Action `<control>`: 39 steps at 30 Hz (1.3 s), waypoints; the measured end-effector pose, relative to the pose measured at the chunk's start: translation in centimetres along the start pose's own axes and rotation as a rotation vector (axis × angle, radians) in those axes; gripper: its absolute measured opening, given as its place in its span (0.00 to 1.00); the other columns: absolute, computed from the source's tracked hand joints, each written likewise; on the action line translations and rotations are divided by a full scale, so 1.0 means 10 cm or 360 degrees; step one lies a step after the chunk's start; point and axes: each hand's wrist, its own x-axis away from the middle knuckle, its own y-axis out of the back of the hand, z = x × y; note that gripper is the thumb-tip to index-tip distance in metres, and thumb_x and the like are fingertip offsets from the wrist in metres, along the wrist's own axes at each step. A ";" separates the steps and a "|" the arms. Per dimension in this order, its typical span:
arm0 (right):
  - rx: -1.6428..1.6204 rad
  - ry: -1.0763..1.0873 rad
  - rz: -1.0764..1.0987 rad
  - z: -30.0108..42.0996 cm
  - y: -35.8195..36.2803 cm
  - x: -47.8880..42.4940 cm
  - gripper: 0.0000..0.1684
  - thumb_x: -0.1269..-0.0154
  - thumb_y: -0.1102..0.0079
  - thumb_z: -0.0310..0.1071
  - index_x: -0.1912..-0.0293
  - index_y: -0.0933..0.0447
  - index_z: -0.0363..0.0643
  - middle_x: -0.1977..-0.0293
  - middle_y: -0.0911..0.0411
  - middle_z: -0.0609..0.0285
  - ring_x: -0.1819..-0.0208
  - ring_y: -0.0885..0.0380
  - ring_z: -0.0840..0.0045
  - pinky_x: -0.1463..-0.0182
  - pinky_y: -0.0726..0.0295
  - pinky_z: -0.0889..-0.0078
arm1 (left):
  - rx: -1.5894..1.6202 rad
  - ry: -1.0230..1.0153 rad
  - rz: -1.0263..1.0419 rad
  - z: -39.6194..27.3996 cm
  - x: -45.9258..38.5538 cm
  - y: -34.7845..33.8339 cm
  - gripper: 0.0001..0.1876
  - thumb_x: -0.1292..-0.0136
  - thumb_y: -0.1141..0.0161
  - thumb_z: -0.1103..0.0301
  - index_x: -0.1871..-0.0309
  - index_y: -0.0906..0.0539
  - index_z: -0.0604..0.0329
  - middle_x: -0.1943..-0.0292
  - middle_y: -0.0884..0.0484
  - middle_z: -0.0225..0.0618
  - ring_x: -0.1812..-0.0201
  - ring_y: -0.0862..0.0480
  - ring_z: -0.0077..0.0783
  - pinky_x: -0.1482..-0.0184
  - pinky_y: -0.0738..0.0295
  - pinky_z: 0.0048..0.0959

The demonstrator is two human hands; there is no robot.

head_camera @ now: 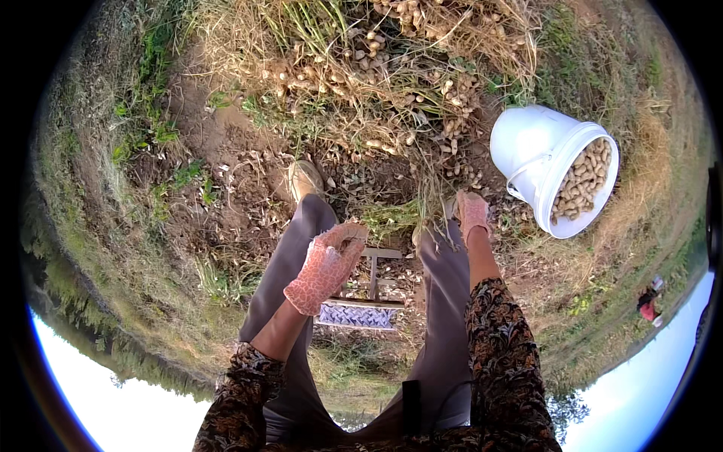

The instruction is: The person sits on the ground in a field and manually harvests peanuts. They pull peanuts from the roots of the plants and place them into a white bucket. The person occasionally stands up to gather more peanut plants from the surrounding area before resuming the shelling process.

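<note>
My left hand [330, 263], in a coral patterned glove, hovers above my left knee with fingers curled inward; whatever lies inside them is hidden. Beside my right knee is my right hand [473, 212], in a matching glove, close to a bunch of dry peanut stalks [430, 195] that hangs over my right shin. Its fingertips are small and partly turned away, so a grip cannot be made out. In front of my feet lies a heap of pulled peanut plants [361, 96] with many pods on their roots. A white plastic bucket [534, 141], tipped on its side, holds loose peanuts [584, 178].
Between my legs is a low stool with a woven seat [358, 316]. My left shoe [305, 179] rests on soil strewn with dry leaves and pods. Grass and weeds [155, 130] grow on the left. Another person [648, 305] is far off at the right.
</note>
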 end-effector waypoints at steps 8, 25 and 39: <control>-0.1219 0.0061 -0.0656 0.44 -0.57 0.18 0.19 0.45 0.36 0.32 0.56 0.25 0.28 0.64 0.23 0.51 0.68 0.27 0.72 0.63 0.28 0.67 | -0.0136 -0.0012 0.0149 0.11 -0.10 0.00 0.12 0.33 0.44 0.71 0.49 0.21 0.65 0.58 0.18 0.38 0.60 0.21 0.22 0.58 0.24 0.24; -0.0905 0.1655 -0.0201 1.58 -1.13 1.99 0.29 0.45 0.34 0.32 0.45 0.31 0.35 0.51 0.27 0.43 0.50 0.25 0.50 0.47 0.22 0.55 | 0.0797 0.0010 -0.0161 -0.25 -0.55 0.78 0.42 0.41 0.32 0.55 0.30 0.40 0.67 0.43 0.26 0.42 0.42 0.26 0.34 0.38 0.33 0.34; -0.0730 0.2447 -0.0055 1.78 -1.42 2.22 0.34 0.46 0.34 0.27 0.38 0.33 0.36 0.52 0.26 0.44 0.58 0.23 0.54 0.57 0.22 0.60 | 0.0788 -0.0334 -0.0156 -0.44 -0.32 1.03 0.16 0.33 0.41 0.61 0.49 0.21 0.63 0.54 0.17 0.37 0.53 0.19 0.31 0.48 0.25 0.31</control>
